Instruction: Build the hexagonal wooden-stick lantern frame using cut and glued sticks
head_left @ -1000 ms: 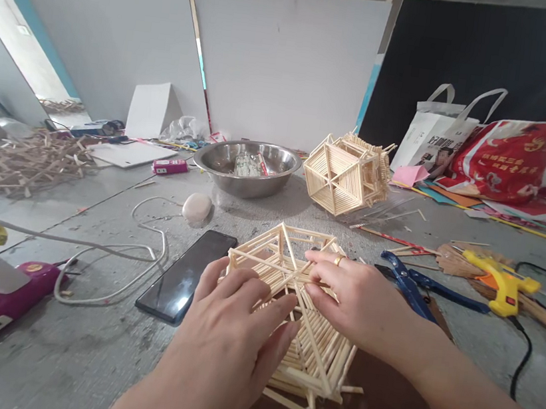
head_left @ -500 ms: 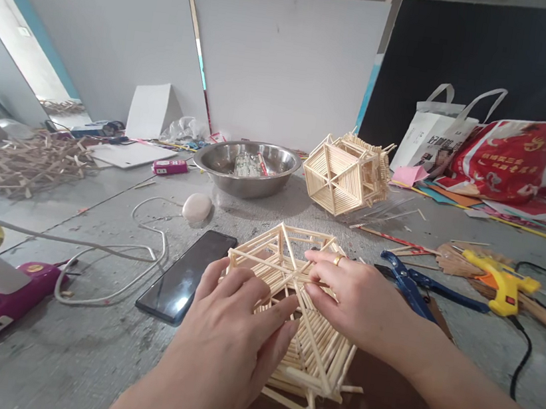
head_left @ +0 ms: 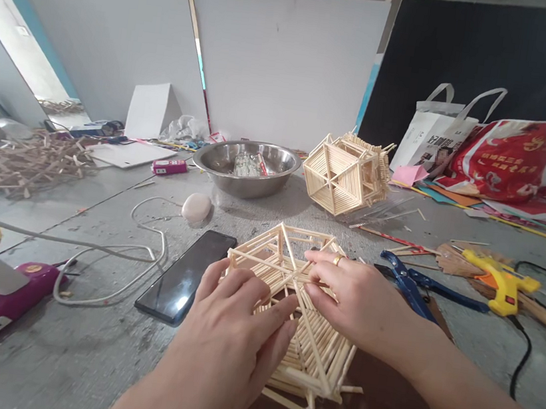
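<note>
A six-sided lattice of pale wooden sticks (head_left: 322, 345) is right in front of me, with spokes crossing at its middle. My left hand (head_left: 230, 323) lies over its left side, fingers bent around the sticks and the thumb close to the index finger. At the upper right, my right hand (head_left: 365, 300), with a ring on one finger, has its fingertips closed on the sticks near the spokes' crossing. What exactly lies under the fingertips is partly hidden. Farther back stands a similar stick lantern-like frame (head_left: 331, 182), tilted on the table.
Left of the lattice lies a black phone (head_left: 185, 280); a purple power strip (head_left: 14, 298) and white cable are farther left. A steel basin (head_left: 249, 188) stands behind. To the right are blue-handled pliers (head_left: 412, 290) and a yellow glue gun (head_left: 504, 282). A red bag (head_left: 505, 158) sits at the back.
</note>
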The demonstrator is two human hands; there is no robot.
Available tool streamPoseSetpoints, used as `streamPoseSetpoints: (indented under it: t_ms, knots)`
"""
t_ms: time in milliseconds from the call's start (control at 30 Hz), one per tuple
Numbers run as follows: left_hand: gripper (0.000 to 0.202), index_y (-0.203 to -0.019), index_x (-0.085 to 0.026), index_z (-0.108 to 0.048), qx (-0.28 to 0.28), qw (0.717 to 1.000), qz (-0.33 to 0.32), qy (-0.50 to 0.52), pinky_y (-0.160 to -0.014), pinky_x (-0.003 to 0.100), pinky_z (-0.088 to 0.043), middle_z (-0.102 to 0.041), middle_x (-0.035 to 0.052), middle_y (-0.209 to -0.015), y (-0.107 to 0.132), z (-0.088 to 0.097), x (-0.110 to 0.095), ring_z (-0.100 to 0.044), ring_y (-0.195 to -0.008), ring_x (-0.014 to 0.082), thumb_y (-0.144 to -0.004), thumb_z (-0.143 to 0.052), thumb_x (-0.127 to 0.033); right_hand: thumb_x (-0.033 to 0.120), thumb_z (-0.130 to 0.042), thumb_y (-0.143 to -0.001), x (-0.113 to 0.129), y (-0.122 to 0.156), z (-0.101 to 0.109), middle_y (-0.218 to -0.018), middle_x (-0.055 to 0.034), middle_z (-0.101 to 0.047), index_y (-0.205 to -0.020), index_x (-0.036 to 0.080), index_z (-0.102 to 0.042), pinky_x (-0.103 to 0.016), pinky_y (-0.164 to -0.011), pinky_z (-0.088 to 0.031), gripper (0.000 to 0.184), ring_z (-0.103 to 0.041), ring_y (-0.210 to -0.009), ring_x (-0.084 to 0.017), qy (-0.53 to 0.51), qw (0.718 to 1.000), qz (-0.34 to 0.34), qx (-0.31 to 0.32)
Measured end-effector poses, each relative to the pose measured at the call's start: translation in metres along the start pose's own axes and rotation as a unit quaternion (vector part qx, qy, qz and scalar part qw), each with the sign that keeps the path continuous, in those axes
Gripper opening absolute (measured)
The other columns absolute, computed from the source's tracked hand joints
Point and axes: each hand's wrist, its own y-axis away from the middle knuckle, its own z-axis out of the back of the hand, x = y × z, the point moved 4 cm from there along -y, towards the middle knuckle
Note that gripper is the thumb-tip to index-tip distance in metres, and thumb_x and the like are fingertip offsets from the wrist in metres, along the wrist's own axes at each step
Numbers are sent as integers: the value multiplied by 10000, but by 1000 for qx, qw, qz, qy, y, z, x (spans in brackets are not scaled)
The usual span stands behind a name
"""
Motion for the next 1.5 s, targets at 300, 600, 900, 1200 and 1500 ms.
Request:
streamPoseSetpoints:
  t_ms: [300,600,900,1200,1500]
  knots:
    - [136,-778,-255,-623,-26,1000,-6,-2,-796,395,-302,-546,-5,-655,1,-1,0,-474,-712,164,-751,-490,-266,211,-386,-815,1,-1,-1,-1068,-103,-593,-735,166,-546,-306,-726,-472,185,-591,-883,-182,-2,1000,0,5]
    - [134,-786,-244,-625,10,1000,1,-3,-807,408,-315,-562,-1,-674,2,0,0,-495,-728,164,-756,-495,-248,199,-384,-812,1,-1,-3,-1060,-101,-599,-746,169,-553,-294,-707,-479,183,-597,-867,-176,-5,1000,3,2]
    - [136,-769,-235,-620,25,1000,9,7,-784,418,-321,-555,5,-661,-1,0,0,-483,-721,170,-759,-486,-246,200,-376,-815,0,-1,-2,-1059,-103,-594,-737,167,-539,-302,-703,-476,184,-593,-863,-178,-2,1000,5,9]
    - [136,-778,-234,-623,9,1000,1,7,-806,397,-307,-562,-5,-668,0,2,-1,-484,-729,159,-763,-488,-245,198,-391,-807,0,0,-3,-1034,-108,-603,-731,167,-542,-311,-719,-474,173,-593,-866,-184,-1,1000,3,6]
    - [125,-773,-237,-618,2,1000,2,17,-804,416,-298,-562,-6,-661,0,1,-1,-481,-723,167,-750,-495,-237,212,-385,-813,0,0,-1,-1044,-109,-603,-718,167,-545,-318,-718,-474,191,-599,-856,-185,-8,1000,-1,4]
